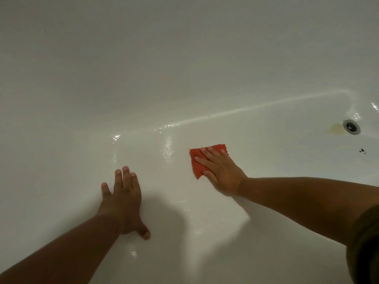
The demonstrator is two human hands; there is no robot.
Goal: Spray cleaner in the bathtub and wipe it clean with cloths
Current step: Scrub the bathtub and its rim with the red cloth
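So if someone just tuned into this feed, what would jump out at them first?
The orange cloth stands out on the white bathtub, pressed flat to the floor under the right hand. The left hand lies open, resting bare on the tub floor to its left. At far right sits the metal drain, a yellowish stain beside it and dark specks below.

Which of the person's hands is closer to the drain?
The right hand. It presses the orange cloth on the tub floor, left of the drain; the left hand rests flat even farther left.
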